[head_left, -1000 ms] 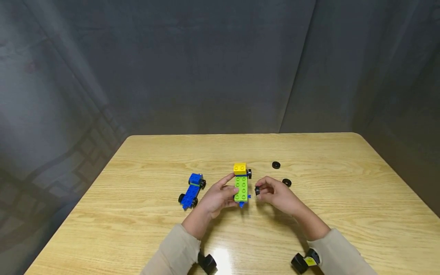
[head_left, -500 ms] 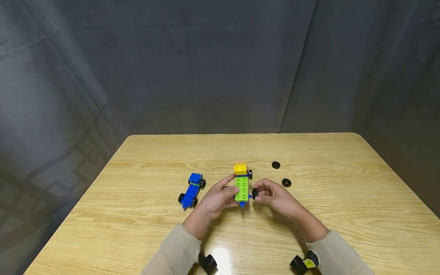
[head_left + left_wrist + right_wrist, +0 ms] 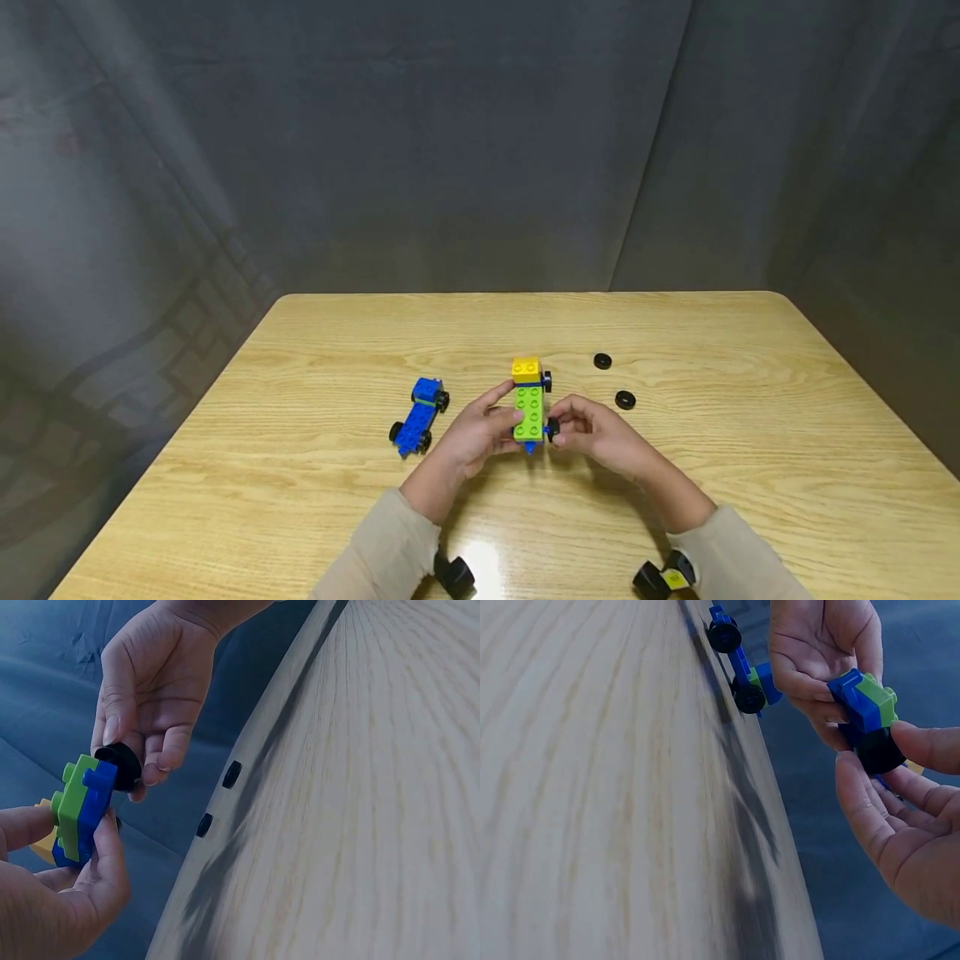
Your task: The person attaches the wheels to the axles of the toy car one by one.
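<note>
My left hand [image 3: 480, 429] grips a toy car [image 3: 528, 410] by its sides, above the table. The car has a blue base, a green studded brick along its top and a yellow block [image 3: 527, 370] at its far end. A black wheel [image 3: 547, 382] sits on its far right side. My right hand [image 3: 600, 429] pinches another black wheel [image 3: 880, 752] between thumb and fingers. That wheel is against the car's near right side, at the blue axle stub; how far it sits on the stub I cannot tell. In the left wrist view the wheel partly hides behind the car.
A second toy car, blue with black wheels [image 3: 418, 419], stands to the left of my left hand. Two loose black wheels [image 3: 602, 361] [image 3: 626, 400] lie flat beyond my right hand. The wooden table [image 3: 315, 358] ends at a dark curtain [image 3: 450, 167].
My right hand has moved left and slightly down with the wheel, closing the gap to the car's side. The car has shifted very slightly right in my left hand.
</note>
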Demonstrator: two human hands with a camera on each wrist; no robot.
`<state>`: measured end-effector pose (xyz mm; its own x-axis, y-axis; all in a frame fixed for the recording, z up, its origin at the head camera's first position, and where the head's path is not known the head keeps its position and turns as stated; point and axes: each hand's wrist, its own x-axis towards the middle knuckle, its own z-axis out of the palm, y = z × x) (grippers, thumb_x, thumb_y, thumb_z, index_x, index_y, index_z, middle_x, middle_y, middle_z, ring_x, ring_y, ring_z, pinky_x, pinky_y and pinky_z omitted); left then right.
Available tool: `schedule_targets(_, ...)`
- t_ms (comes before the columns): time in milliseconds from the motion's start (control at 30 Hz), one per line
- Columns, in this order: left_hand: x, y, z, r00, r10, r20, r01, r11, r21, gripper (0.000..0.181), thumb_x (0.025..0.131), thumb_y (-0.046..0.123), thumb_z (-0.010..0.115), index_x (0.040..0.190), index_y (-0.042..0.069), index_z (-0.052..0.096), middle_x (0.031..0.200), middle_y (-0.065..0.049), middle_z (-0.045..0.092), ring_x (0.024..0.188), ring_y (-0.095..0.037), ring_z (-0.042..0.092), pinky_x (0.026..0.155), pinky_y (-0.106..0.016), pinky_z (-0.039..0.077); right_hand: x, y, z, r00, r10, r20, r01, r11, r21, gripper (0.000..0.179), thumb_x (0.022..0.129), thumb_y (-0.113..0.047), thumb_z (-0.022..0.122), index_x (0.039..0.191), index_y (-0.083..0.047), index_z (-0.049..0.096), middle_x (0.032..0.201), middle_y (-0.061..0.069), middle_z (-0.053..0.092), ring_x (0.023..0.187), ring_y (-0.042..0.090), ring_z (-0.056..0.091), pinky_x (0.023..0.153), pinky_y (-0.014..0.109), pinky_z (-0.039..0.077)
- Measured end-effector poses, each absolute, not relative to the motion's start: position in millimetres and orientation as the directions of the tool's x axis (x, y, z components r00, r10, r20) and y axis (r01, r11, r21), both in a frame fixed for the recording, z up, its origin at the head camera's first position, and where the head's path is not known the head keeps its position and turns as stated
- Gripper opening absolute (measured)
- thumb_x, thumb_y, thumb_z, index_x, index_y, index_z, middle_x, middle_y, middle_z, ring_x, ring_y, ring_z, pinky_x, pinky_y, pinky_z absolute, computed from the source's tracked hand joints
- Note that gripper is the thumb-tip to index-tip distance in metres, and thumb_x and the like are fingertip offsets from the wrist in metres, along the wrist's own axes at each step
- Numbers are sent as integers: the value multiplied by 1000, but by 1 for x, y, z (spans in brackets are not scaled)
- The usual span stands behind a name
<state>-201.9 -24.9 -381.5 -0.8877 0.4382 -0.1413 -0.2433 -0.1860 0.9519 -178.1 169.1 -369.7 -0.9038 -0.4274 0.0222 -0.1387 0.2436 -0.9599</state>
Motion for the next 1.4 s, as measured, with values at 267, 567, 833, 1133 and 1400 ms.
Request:
schedule_targets(267, -199, -20, -380, -920, 358, -160, -224, -145, 964, 54, 85, 0, 49, 134, 7, 29, 101, -16, 54, 71, -16, 57, 69, -36, 48, -174, 161, -377, -935, -353, 44, -125, 209, -970, 25, 81, 1, 54, 101, 12, 43, 96, 20, 51, 83, 36, 56, 71, 33, 47)
schedule_targets(567, -195, -13, -380, -961, 247, -127, -172, -170, 970, 53, 82, -6, 50, 131, 6, 35, 101, -18, 55, 70, -15, 56, 64, -32, 48, -168, 146, -378, -983, -142, 120, -158, 296, -942, 22, 74, 10, 59, 94, 11, 51, 86, 15, 58, 78, 23, 58, 66, 27, 48)
schedule_targets(833, -192, -6, -379, -967, 217, -137, -177, -179, 968, 52, 83, -7, 48, 131, 6, 35, 105, -20, 56, 76, -16, 58, 67, -31, 47, -166, 145, -381, -977, -85, 195, -213, 365, -906, 19, 71, 13, 60, 89, 8, 56, 81, 11, 59, 70, 18, 57, 62, 23, 47)
schedule_targets(1133, -194, -7, -378, -968, 191, -160, -190, -149, 970, 52, 83, -7, 48, 131, 10, 37, 105, -18, 56, 74, -13, 57, 65, -29, 47, -168, 142, -381, -975, -76, 211, -223, 411, -884, 19, 70, 12, 61, 87, 7, 58, 78, 10, 60, 67, 16, 56, 59, 23, 47)
schedule_targets(1400, -195, -12, -377, -961, 232, -153, -187, -130, 974, 52, 84, -6, 46, 132, 9, 33, 109, -20, 54, 81, -17, 57, 66, -29, 47, -167, 138, -380, -971, -68, 227, -234, 422, -876, 18, 69, 11, 63, 86, 7, 59, 78, 11, 61, 66, 15, 56, 57, 23, 46)
